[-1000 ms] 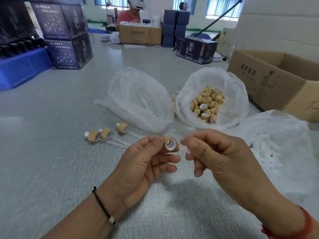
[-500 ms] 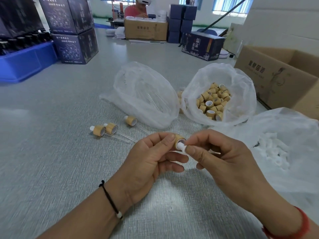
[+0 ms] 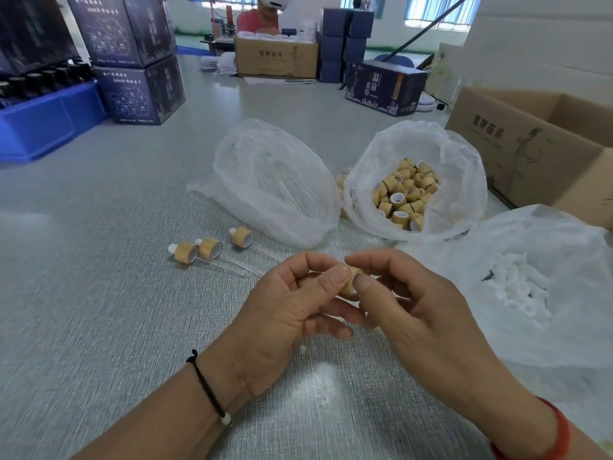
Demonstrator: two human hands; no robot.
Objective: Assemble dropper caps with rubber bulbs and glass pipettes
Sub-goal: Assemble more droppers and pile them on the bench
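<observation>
Both hands meet over the near centre of the grey tabletop (image 3: 99, 310). The left hand (image 3: 282, 313) pinches a bamboo-coloured cap (image 3: 351, 281) between thumb and curled fingers, the thumb lying across the cap's side. The right hand (image 3: 421, 313) closes on the cap's open end from the right, its thumb pressed at the cap's mouth and its forefinger arched over the top. A white bulb appears to sit under that thumb, though the fingers hide most of it.

Left of the hands and slightly farther, three finished droppers (image 3: 210, 249) lie on the tabletop, each with a bamboo cap, a white bulb tip pointing left and a clear glass pipette running right toward the hands.

Three plastic bags sit beyond and to the right. The far-left bag (image 3: 275, 180) holds clear glass pipettes, faintly visible through the film. The middle bag (image 3: 461, 180) stands open and holds a heap of loose caps (image 3: 406, 197). The near-right bag (image 3: 547, 260) holds white bulbs (image 3: 520, 290).

An open cardboard box (image 3: 537, 147) stands at the far right edge. A blue bin (image 3: 49, 121) with dark bottles and stacked dark cartons (image 3: 139, 64) occupy the far left. At the far end, a person (image 3: 257, 19) sits behind another cardboard box (image 3: 277, 58).

The left wrist wears a black cord (image 3: 209, 391); the right wrist wears a red band (image 3: 560, 433).
</observation>
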